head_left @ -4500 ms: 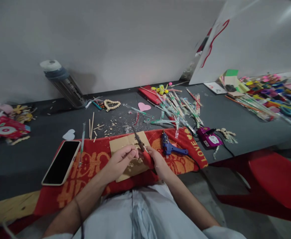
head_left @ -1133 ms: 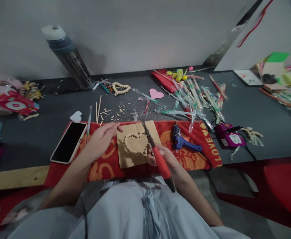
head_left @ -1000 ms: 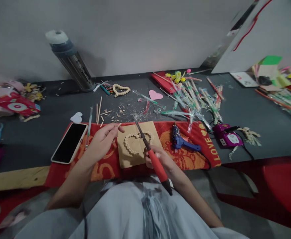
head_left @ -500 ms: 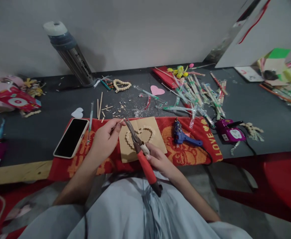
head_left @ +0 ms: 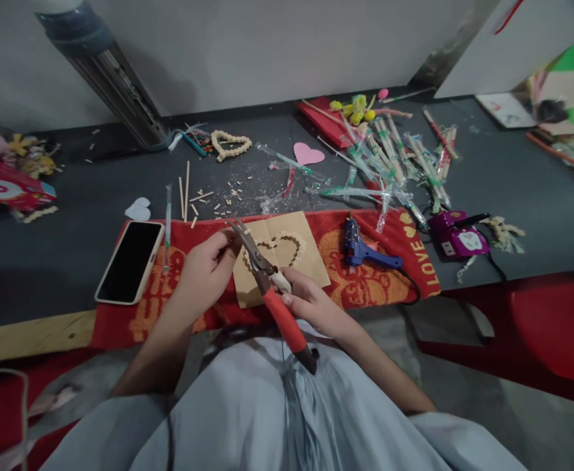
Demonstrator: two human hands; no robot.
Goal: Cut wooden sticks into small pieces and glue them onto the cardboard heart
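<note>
My left hand [head_left: 207, 267] is closed, pinching a thin wooden stick whose visible part is tiny beside the jaws. My right hand [head_left: 311, 302] grips long-nose pliers [head_left: 283, 320] with red handles. Their jaws reach up-left to my left fingertips, around or right beside the stick; I cannot tell which. Below them a folded brown card [head_left: 255, 294] lies on a red and orange towel [head_left: 208, 320]. On the card sits a heart outline [head_left: 297, 245] built from small pale pieces, partly hidden by the pliers.
A blue glue gun [head_left: 365, 252] lies right of the card, a phone [head_left: 130, 261] left. Behind are wooden sticks [head_left: 187, 190], cut bits, another heart outline [head_left: 231, 145], a pink paper heart [head_left: 308, 154] and wrapped sticks [head_left: 389, 154]. A bottle [head_left: 115, 78] stands back left.
My hands came apart, uncovering the heart on the card, then the pliers' jaws moved left to the stick in my left fingers. The view has tilted downward.
</note>
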